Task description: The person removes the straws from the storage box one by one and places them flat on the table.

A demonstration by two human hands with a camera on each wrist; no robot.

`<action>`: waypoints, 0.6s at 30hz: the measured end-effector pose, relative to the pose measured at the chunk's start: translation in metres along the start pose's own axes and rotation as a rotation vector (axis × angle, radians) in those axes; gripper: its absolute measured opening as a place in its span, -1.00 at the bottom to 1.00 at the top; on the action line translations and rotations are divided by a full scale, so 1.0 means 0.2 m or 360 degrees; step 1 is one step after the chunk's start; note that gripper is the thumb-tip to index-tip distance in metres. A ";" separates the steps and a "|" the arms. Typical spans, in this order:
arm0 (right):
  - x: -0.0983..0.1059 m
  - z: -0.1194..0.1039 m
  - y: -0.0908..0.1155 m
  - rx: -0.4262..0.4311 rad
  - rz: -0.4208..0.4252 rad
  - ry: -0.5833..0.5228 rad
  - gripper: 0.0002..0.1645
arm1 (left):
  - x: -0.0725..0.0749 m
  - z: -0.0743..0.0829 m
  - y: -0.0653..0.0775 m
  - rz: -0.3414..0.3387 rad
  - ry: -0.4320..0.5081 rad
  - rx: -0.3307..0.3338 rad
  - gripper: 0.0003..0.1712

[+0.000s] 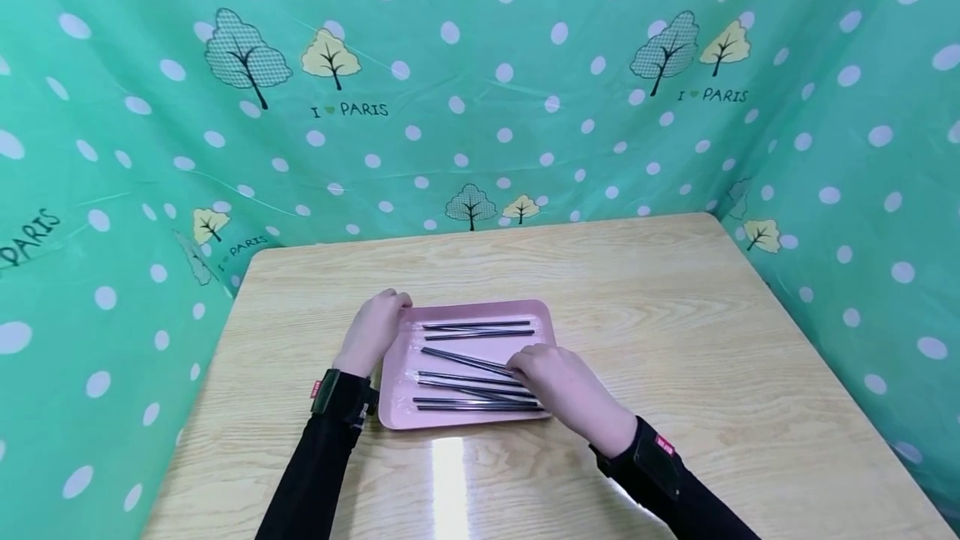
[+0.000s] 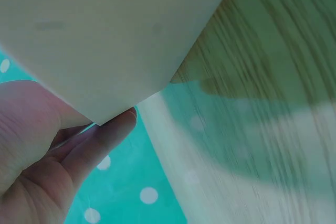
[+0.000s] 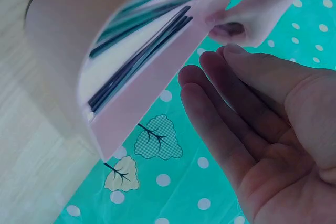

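A pink rectangular tray [image 1: 396, 417] lies on the wooden table, holding several thin metal chopsticks [image 1: 480, 407] laid mostly crosswise. At the tray's far left corner, my left hand [image 1: 372, 330] grips the rim; the left wrist view has the thumb and fingers of that hand [image 2: 63, 150] on either side of the corner. Over the tray's right side is my right hand [image 1: 566, 386], its fingertips by the right end of a slanting pair of chopsticks [image 1: 461, 359]. In the right wrist view, this hand [image 3: 273, 124] has loosely bent fingers with nothing visible between them.
The wooden table [image 1: 675, 315] extends around the tray, with a bright light reflection in front of it. A green dotted cloth [image 1: 487, 107] hangs behind the table and along both sides.
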State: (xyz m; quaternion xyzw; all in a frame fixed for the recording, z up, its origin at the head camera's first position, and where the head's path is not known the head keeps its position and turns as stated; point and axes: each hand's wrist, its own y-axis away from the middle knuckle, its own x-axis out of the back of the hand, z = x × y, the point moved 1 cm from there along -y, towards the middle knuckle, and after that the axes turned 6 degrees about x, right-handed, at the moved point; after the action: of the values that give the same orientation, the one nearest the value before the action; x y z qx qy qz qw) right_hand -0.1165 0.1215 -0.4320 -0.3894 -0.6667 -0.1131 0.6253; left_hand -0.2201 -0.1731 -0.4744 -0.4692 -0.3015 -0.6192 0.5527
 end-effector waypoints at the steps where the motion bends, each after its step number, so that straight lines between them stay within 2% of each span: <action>1: 0.00 0.01 -0.01 -0.0005 0.0005 -0.0011 -0.90 | 0.01 -0.02 0.00 0.0009 0.0000 -0.0004 -0.87; 10: -0.03 0.02 -0.02 -0.0009 0.0005 -0.0057 -0.94 | 0.07 -0.16 0.04 0.0015 0.0023 -0.0037 -0.88; 18: -0.03 0.02 -0.01 -0.0029 -0.0022 -0.0055 -0.83 | 0.17 -0.30 0.09 0.0002 -0.0008 -0.0003 -0.86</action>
State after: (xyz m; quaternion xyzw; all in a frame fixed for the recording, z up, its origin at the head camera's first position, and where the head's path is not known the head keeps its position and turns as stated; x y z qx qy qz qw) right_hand -0.1207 0.1202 -0.4385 -0.3925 -0.6791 -0.1167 0.6092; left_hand -0.2158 -0.2443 -0.4683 -0.4715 -0.3020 -0.6179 0.5519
